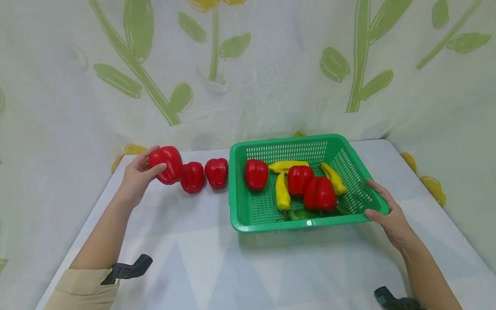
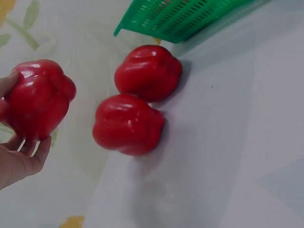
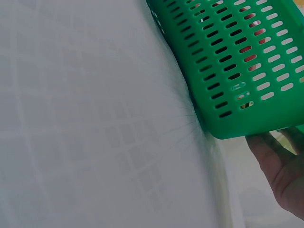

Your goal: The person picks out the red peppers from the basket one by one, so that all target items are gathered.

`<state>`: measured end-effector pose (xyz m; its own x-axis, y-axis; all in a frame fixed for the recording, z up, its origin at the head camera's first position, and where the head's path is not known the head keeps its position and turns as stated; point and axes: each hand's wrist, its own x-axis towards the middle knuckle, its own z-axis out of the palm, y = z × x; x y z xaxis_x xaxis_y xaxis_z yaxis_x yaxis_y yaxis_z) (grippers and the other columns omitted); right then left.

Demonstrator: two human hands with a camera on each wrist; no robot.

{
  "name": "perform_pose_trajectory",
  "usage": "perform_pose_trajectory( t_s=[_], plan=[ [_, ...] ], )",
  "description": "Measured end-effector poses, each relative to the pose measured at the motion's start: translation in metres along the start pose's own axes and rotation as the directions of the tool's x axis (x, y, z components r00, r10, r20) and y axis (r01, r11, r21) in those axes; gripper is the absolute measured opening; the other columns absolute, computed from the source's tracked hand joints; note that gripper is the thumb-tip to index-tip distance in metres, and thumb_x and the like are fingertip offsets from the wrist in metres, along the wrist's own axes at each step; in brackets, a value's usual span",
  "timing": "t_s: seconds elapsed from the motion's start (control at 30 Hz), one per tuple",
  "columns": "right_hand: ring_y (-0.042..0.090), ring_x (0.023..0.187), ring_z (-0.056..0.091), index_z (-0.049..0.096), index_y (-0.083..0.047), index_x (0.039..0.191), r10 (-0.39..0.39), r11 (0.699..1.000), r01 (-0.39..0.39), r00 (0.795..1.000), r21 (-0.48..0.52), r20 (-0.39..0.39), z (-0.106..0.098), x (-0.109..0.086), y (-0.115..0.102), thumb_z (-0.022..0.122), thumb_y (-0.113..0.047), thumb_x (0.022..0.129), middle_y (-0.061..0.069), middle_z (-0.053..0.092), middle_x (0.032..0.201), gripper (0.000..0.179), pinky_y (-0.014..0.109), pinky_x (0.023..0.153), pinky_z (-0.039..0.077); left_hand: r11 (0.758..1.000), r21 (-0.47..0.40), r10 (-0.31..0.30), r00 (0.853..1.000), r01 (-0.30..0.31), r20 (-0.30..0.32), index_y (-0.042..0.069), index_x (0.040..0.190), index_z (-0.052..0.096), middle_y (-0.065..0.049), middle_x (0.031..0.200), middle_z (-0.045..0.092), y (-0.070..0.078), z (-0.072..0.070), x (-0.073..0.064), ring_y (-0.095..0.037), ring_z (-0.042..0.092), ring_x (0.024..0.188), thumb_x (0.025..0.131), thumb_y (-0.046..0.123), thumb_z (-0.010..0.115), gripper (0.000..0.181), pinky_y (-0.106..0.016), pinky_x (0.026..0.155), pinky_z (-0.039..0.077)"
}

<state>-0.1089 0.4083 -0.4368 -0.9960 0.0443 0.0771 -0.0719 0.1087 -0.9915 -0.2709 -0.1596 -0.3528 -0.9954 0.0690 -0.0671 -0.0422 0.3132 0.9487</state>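
Observation:
My left hand (image 1: 137, 176) holds a red bell pepper (image 1: 168, 161), thumb across its front, above the table's left part. In the left wrist view the fingers (image 2: 42, 153) curl under this pepper (image 2: 38, 102). Two more red bell peppers (image 1: 192, 177) (image 1: 216, 173) sit side by side between that hand and a green plastic basket (image 1: 241, 227). On the basket's right side, my right hand (image 1: 391, 217) grips the rim near the front corner. Inside lie red bell peppers (image 1: 256, 174), yellow peppers (image 1: 282, 193) and green peppers (image 1: 304, 214), partly covered by the others.
A white cloth with pale blue triangles covers the table (image 1: 201, 262). Behind it hangs a pale curtain (image 1: 271, 86) with green leaf prints, which also runs along both sides. The basket's slotted wall (image 3: 228, 90) stands close to the cloth in the right wrist view.

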Motion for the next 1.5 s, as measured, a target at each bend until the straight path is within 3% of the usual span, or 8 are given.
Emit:
perform_pose_trajectory(
  t_s=[0.3, 0.43, 0.57, 0.67, 0.83, 0.97, 1.13, 1.5],
  plan=[
    [-0.001, 0.11, 0.041, 0.028, -0.03, 0.148, -0.007, 1.0, 0.007, 1.0, 0.013, 0.009, -0.004, 0.003, -0.001, 0.053, -0.007, 0.093, -0.009, 0.024, 0.14, 0.065, 0.007, 0.083, 0.043, 0.993, -0.055, -0.112, 0.992, 0.109, -0.055, 0.034, 0.15, 0.022, -0.009, 0.155, 0.018, -0.027, -0.013, 0.011, -0.034, 0.02, 0.139, 0.083, 0.04, 0.07, 0.082, -0.01, 0.076, 0.048],
    [-0.001, 0.109, 0.042, 0.028, -0.031, 0.148, 0.01, 1.0, -0.01, 1.0, 0.007, 0.017, -0.004, 0.0, 0.0, 0.053, -0.009, 0.094, -0.008, 0.023, 0.14, 0.064, 0.008, 0.083, 0.044, 0.976, -0.115, -0.193, 0.98, 0.186, -0.052, 0.038, 0.149, 0.021, -0.007, 0.158, 0.013, -0.041, -0.018, 0.014, -0.033, 0.015, 0.142, 0.081, 0.041, 0.07, 0.084, -0.021, 0.095, 0.045],
    [0.0, 0.109, 0.042, 0.027, -0.031, 0.148, 0.028, 1.0, -0.027, 1.0, -0.012, 0.012, -0.002, -0.001, 0.002, 0.054, -0.011, 0.094, -0.004, 0.022, 0.142, 0.064, 0.008, 0.082, 0.044, 0.967, -0.112, -0.234, 0.971, 0.227, -0.054, 0.038, 0.149, 0.021, -0.007, 0.158, 0.01, -0.057, -0.02, 0.019, -0.033, 0.012, 0.144, 0.081, 0.043, 0.071, 0.085, -0.035, 0.107, 0.036],
    [0.0, 0.109, 0.041, 0.027, -0.031, 0.148, 0.029, 0.999, -0.029, 1.0, -0.024, 0.002, -0.001, -0.001, 0.002, 0.055, -0.011, 0.093, -0.003, 0.021, 0.143, 0.065, 0.008, 0.082, 0.044, 0.966, -0.1, -0.244, 0.969, 0.239, -0.045, 0.037, 0.15, 0.021, -0.009, 0.158, 0.01, -0.067, -0.02, 0.023, -0.034, 0.011, 0.144, 0.08, 0.044, 0.071, 0.086, -0.028, 0.101, 0.042],
    [0.0, 0.109, 0.041, 0.028, -0.031, 0.148, 0.024, 1.0, -0.024, 1.0, -0.018, 0.0, -0.001, -0.001, 0.0, 0.055, -0.011, 0.093, -0.004, 0.022, 0.142, 0.064, 0.008, 0.082, 0.044, 0.968, -0.08, -0.242, 0.97, 0.24, -0.016, 0.034, 0.151, 0.02, -0.012, 0.158, 0.01, -0.077, -0.018, 0.029, -0.035, 0.011, 0.144, 0.083, 0.041, 0.069, 0.084, -0.012, 0.079, 0.05],
    [0.001, 0.109, 0.041, 0.028, -0.032, 0.148, 0.029, 1.0, -0.029, 1.0, -0.01, -0.001, -0.001, -0.001, 0.0, 0.055, -0.011, 0.093, -0.005, 0.022, 0.141, 0.064, 0.008, 0.082, 0.044, 0.969, -0.055, -0.239, 0.971, 0.239, 0.01, 0.031, 0.151, 0.018, -0.013, 0.157, 0.011, -0.08, -0.015, 0.031, -0.034, 0.011, 0.144, 0.087, 0.038, 0.066, 0.081, -0.02, 0.091, 0.048],
    [0.0, 0.11, 0.04, 0.03, -0.032, 0.147, 0.029, 1.0, -0.029, 1.0, 0.009, -0.006, -0.002, 0.0, 0.002, 0.054, -0.008, 0.093, -0.008, 0.023, 0.14, 0.064, 0.007, 0.082, 0.043, 0.967, -0.056, -0.25, 0.968, 0.25, 0.018, 0.03, 0.152, 0.015, -0.012, 0.158, 0.01, -0.082, -0.013, 0.033, -0.034, 0.011, 0.144, 0.089, 0.038, 0.063, 0.08, -0.04, 0.109, 0.034],
    [-0.001, 0.111, 0.04, 0.029, -0.031, 0.148, 0.011, 1.0, -0.011, 1.0, 0.022, 0.002, -0.001, 0.0, 0.002, 0.054, -0.007, 0.093, -0.007, 0.022, 0.142, 0.064, 0.007, 0.083, 0.043, 0.963, -0.089, -0.253, 0.967, 0.256, 0.035, 0.035, 0.152, 0.01, -0.007, 0.16, 0.002, -0.089, -0.014, 0.04, -0.032, 0.005, 0.146, 0.087, 0.043, 0.062, 0.083, -0.042, 0.11, 0.029]
  ],
)
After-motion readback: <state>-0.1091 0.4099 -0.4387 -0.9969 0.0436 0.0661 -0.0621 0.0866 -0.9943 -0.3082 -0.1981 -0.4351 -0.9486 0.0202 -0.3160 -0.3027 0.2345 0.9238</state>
